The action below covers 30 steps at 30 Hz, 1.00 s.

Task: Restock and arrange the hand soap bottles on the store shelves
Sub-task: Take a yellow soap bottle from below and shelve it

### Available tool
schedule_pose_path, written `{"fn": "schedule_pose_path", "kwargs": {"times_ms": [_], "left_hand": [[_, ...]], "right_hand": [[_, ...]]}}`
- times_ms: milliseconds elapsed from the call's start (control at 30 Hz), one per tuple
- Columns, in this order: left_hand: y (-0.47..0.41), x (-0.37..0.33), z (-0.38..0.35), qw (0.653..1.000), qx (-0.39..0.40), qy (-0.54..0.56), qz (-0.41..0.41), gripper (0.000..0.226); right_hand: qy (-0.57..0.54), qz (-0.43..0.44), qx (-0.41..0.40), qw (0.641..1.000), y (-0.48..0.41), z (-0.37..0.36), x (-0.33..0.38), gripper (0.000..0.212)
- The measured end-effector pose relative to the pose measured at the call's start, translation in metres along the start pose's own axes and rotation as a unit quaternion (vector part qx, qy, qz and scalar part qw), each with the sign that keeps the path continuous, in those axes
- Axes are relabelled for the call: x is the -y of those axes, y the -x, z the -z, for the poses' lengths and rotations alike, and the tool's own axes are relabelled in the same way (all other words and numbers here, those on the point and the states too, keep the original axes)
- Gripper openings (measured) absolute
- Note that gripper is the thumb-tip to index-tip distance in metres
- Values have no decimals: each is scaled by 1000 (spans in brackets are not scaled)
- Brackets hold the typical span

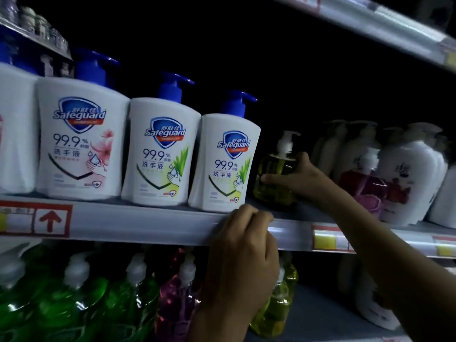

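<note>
Middle shelf [313,215] of a dim store aisle, viewed from below and slightly left. The right hand [299,180] reaches in from the right and grips a clear yellow soap bottle [274,186] with a white pump: the thumb lies across its front and a finger curls over its far shoulder. This bottle stands upright on the middle shelf, set back from the edge. It is just beside the last of three white Safeguard bottles with blue pumps: one with a pink flower label [79,139] and two with green leaf labels [160,149] [224,161], which stand side by side, touching, at the shelf front. To the right of the held bottle, behind the forearm, stands a clear red soap bottle [367,188], and beyond it a group of white pump bottles [409,174]. The left hand [244,253] comes up from below, its fingers curled over the top edge of the grey front rail [148,225], directly below the third Safeguard bottle. The rail carries a red arrow label [50,219] at left and yellow price tags [324,240] at right. On the shelf beneath stand clear green bottles [74,307], a pink bottle [177,307] and a second yellow bottle [274,314], partly hidden by the left hand.
</note>
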<state>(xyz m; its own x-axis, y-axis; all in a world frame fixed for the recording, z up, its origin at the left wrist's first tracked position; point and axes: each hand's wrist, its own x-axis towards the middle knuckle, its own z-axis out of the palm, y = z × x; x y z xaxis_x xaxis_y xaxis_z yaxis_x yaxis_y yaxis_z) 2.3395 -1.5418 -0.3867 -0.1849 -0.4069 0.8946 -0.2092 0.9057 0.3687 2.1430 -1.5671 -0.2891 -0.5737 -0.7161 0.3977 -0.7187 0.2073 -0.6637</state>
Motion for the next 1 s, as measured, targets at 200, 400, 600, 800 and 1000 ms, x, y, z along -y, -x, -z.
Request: {"fn": "schedule_pose_path", "kwargs": {"times_ms": [200, 400, 600, 800, 1000], "left_hand": [[-8, -4, 0, 999, -7, -7, 33, 24], [-14, -7, 1, 998, 24, -19, 61, 38], [-15, -9, 3, 996, 52, -45, 61, 40], [-13, -5, -2, 995, 39, -68, 56, 40], [-7, -3, -1, 999, -1, -30, 27, 36]], "right_hand": [[-89, 71, 132, 985, 47, 30, 10, 95], [-126, 119, 221, 960, 64, 49, -3, 86], [-164, 135, 205, 955, 67, 46, -7, 78], [-130, 175, 105, 970, 74, 30, -6, 82], [-94, 193, -17, 976, 89, 22, -13, 76]]}}
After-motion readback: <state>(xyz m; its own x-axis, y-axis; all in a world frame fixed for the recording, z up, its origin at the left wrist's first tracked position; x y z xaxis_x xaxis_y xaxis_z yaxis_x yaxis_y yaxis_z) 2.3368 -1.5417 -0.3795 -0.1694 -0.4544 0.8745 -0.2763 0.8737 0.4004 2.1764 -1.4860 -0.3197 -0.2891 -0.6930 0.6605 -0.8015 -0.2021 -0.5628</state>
